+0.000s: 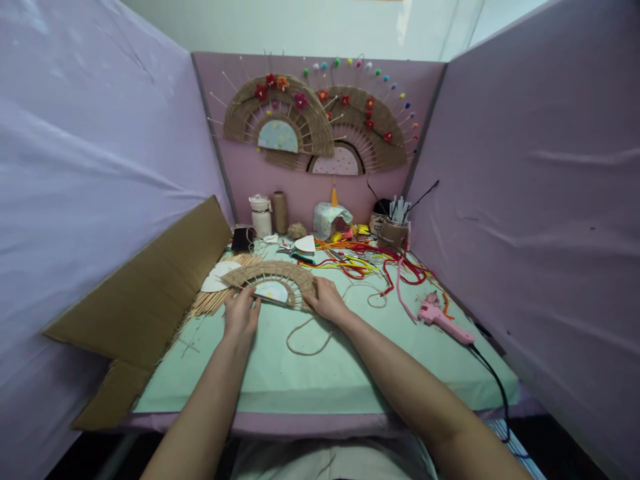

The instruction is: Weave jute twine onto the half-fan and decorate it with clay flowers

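Head view: half-round twine-woven fan (280,268) at mid-bench (310,383), between both hands. Left hand (241,309) half-curled at its straight edge; firmness of hold cannot be told. Right hand (327,300) closed on the right end. Judged light, fairly stiff, spokes fragile; best held by band ends. Long axis left-right; arch points away from the person.

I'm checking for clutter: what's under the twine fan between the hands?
The twine fan partly covers a white sheet at its left end; thin sticks spread nearby on green cloth. Anything else beneath it is hidden.
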Action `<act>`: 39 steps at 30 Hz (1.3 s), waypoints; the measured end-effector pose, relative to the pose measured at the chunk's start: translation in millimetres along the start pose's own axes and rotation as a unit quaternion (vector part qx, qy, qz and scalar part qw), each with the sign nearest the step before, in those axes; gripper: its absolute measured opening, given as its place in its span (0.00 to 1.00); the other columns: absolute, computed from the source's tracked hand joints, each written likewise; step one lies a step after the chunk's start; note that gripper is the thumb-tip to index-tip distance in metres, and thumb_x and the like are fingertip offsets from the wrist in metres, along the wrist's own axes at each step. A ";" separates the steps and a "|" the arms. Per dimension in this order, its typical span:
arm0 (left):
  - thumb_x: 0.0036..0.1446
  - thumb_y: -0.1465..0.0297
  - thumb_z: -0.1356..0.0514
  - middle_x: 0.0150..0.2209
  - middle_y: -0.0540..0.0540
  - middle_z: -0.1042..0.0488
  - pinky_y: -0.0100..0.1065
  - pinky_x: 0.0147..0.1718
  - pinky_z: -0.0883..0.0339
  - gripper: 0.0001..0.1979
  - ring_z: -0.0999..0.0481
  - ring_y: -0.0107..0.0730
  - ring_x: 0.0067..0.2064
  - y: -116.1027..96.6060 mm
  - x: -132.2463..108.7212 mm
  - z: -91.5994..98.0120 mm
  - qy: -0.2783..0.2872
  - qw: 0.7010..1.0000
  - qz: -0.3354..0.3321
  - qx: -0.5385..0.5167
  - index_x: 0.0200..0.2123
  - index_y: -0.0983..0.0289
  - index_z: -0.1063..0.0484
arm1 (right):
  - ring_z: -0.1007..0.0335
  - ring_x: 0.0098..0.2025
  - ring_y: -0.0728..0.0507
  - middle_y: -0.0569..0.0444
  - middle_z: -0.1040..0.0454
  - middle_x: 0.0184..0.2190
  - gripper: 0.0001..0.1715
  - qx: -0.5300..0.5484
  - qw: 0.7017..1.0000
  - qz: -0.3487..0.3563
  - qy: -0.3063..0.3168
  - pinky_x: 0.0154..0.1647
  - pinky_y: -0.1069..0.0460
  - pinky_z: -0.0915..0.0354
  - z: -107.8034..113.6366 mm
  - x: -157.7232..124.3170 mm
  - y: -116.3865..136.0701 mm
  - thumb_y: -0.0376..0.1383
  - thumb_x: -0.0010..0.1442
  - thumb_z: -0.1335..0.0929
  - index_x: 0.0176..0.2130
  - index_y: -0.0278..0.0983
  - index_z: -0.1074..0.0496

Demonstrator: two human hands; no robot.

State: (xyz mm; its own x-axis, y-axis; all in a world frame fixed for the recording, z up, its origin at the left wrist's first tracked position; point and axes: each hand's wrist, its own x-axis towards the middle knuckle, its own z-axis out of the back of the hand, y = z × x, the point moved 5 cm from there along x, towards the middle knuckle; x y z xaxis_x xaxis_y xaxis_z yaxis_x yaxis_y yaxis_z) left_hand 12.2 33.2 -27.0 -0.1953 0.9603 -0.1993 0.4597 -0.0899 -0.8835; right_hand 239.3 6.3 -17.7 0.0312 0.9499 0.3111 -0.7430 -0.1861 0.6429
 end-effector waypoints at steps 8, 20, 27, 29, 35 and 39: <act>0.52 0.77 0.38 0.30 0.51 0.25 0.38 0.36 0.28 0.09 0.24 0.30 0.31 25.9 -12.1 -50.3 0.011 0.992 0.113 -0.050 0.36 0.62 0.33 | 0.35 0.54 0.35 0.40 0.29 0.50 0.28 0.049 0.999 -0.008 -0.011 0.55 0.42 0.40 1.6 -1.7 -3.0 0.44 0.55 0.31 0.52 0.34 0.33; 0.58 0.76 0.42 0.36 0.50 0.20 0.43 0.45 0.27 0.10 0.20 0.34 0.39 -52.7 -9.1 -87.1 0.159 0.955 -0.052 -0.246 0.42 0.59 0.29 | 0.36 0.56 0.39 0.42 0.34 0.55 0.35 0.331 0.912 0.044 -0.238 0.60 0.41 0.42 51.3 2.3 4.2 0.46 0.51 0.28 0.54 0.37 0.40; 0.66 0.73 0.50 0.36 0.56 0.19 0.45 0.48 0.28 0.12 0.19 0.36 0.40 -39.8 -10.6 -90.3 0.196 0.937 0.016 -0.287 0.42 0.65 0.27 | 0.28 0.45 0.41 0.48 0.26 0.40 0.26 0.492 0.857 -0.009 -0.151 0.51 0.45 0.34 43.1 8.1 5.9 0.49 0.49 0.27 0.42 0.38 0.33; 0.66 0.72 0.50 0.37 0.57 0.19 0.45 0.48 0.28 0.12 0.19 0.36 0.40 -37.3 -13.4 -89.0 0.208 0.936 0.025 -0.282 0.43 0.66 0.27 | 0.29 0.43 0.43 0.51 0.26 0.38 0.23 0.493 0.854 -0.005 -0.165 0.50 0.46 0.34 47.9 6.7 9.7 0.48 0.50 0.28 0.41 0.38 0.30; 0.64 0.75 0.47 0.37 0.54 0.19 0.45 0.48 0.28 0.11 0.19 0.35 0.40 -30.3 -17.7 -90.2 0.222 0.941 0.036 -0.252 0.45 0.62 0.27 | 0.32 0.35 0.46 0.55 0.27 0.32 0.16 0.469 0.861 0.013 -0.197 0.40 0.51 0.35 58.5 4.3 12.7 0.47 0.55 0.31 0.35 0.37 0.28; 0.63 0.76 0.46 0.39 0.53 0.19 0.47 0.49 0.28 0.11 0.19 0.36 0.41 -28.2 -16.9 -90.5 0.220 0.943 0.019 -0.251 0.45 0.61 0.28 | 0.35 0.31 0.48 0.56 0.30 0.27 0.14 0.411 0.886 0.019 -0.214 0.35 0.53 0.38 64.5 1.2 12.7 0.46 0.56 0.32 0.30 0.36 0.29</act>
State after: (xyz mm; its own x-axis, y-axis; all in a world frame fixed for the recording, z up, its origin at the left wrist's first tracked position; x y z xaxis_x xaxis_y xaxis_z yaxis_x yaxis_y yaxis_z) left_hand 81.0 43.4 39.7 0.1573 0.9853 0.0662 0.8322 -0.0961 -0.5462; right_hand 273.1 -11.1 36.0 0.3984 0.7890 0.4677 -0.0172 -0.5034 0.8639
